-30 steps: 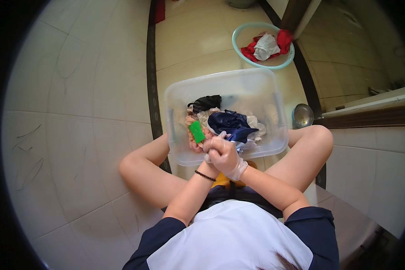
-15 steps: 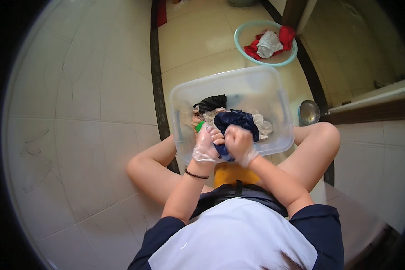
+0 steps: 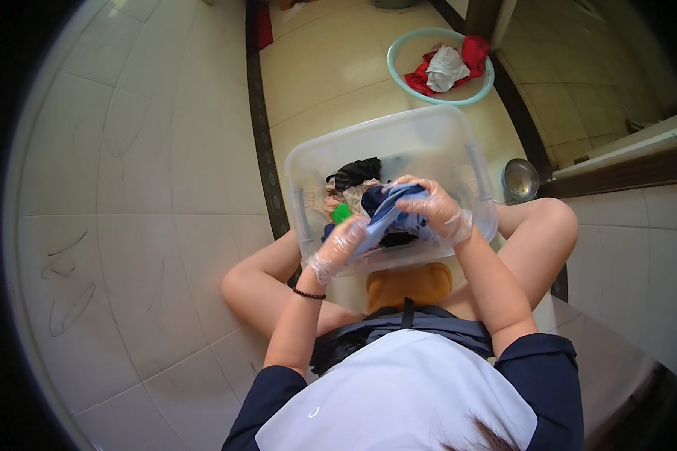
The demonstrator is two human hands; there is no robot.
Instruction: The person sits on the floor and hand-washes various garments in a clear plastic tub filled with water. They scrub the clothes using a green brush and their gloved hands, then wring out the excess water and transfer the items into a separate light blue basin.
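A garment with navy and light blue sides (image 3: 384, 218) is stretched slantwise between my hands, over the near part of a clear plastic tub (image 3: 384, 120). My left hand (image 3: 346, 240), in a thin transparent glove, is closed on its lower left end. My right hand (image 3: 431, 207), gloved the same way, pinches the upper right end between thumb and fingers. A bright green object (image 3: 341, 214) shows just beyond my left thumb; its kind is unclear. Further in the tub lie a bunched black cloth (image 3: 356, 174) and crumpled beige cloth (image 3: 337, 200).
The tub stands between my bent legs. Beyond it, a pale turquoise basin (image 3: 402, 77) holds red cloth (image 3: 475, 54) and white cloth (image 3: 447, 69). A metal bowl (image 3: 520, 180) is on the floor at right. The tiled wall (image 3: 143, 225) rises at left; an orange-brown seat (image 3: 408, 287) is below me.
The bunched navy garment is now spread out, showing its light blue side. My hands have moved apart, the right one up and to the right.
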